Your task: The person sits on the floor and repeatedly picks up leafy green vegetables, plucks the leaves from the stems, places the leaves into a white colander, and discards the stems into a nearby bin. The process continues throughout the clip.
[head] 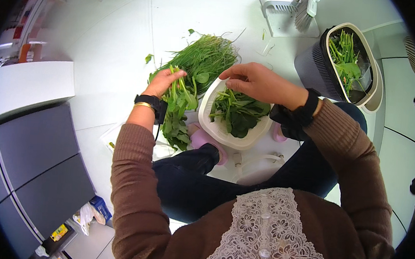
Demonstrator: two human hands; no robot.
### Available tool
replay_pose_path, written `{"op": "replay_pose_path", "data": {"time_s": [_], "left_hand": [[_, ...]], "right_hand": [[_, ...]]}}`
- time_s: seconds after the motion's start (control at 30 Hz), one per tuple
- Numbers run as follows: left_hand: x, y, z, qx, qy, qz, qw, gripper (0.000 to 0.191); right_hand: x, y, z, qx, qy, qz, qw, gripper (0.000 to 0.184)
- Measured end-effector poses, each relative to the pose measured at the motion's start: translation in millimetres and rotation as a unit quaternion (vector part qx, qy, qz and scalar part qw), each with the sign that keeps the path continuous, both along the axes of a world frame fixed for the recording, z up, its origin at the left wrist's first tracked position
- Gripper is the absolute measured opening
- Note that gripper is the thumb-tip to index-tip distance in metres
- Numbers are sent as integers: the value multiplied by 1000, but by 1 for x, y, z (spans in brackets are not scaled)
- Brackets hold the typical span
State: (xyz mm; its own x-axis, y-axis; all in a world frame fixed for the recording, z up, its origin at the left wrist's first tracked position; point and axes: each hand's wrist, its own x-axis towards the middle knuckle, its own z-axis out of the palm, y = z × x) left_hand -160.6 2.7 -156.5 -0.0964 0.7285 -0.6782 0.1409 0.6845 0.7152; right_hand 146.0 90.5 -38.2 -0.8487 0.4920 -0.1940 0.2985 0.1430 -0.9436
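Observation:
My left hand [165,81] grips a bunch of leafy greens [176,105] by the pale stems, and the broad leaves hang down past my wrist. Over the far rim of a white plastic colander basket [207,120] hovers my right hand [250,80], thumb and forefinger apart, with nothing visible between them. Loose green leaves with stems [241,115] lie inside the basket. Just beyond both hands, a large heap of thin, grass-like green stalks [205,55] rests on the floor, partly covered by broader leaves.
To the right stands a trash bin [311,70] with a black liner, holding stems and leaves. A dustpan [287,23] and brush [304,19] stand behind. Dark drawers [38,168] are at the left. A pink slipper [205,140] is beside the basket. Scraps dot the tiled floor [116,40].

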Motion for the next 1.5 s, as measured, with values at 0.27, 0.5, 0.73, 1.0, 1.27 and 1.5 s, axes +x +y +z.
{"op": "replay_pose_path", "data": {"time_s": [0.27,0.5,0.73,1.0,1.27,1.5], "left_hand": [[68,-25,162,217,-137,32,966,19],[110,-33,177,254,-172,118,944,16],[103,-26,161,288,-210,215,909,17],[77,-26,150,300,-123,306,895,16],[72,-25,150,266,-112,308,907,17],[80,-26,161,268,-113,273,917,19]], "right_hand": [[-5,-15,-4,7,7,-51,999,56],[5,-23,-3,-335,-48,60,939,51],[10,-16,-20,-454,19,-3,891,62],[-10,-24,-146,43,-229,109,966,31],[-51,-76,-234,191,-349,55,916,35],[-54,-59,-249,185,-350,26,918,24]]}}
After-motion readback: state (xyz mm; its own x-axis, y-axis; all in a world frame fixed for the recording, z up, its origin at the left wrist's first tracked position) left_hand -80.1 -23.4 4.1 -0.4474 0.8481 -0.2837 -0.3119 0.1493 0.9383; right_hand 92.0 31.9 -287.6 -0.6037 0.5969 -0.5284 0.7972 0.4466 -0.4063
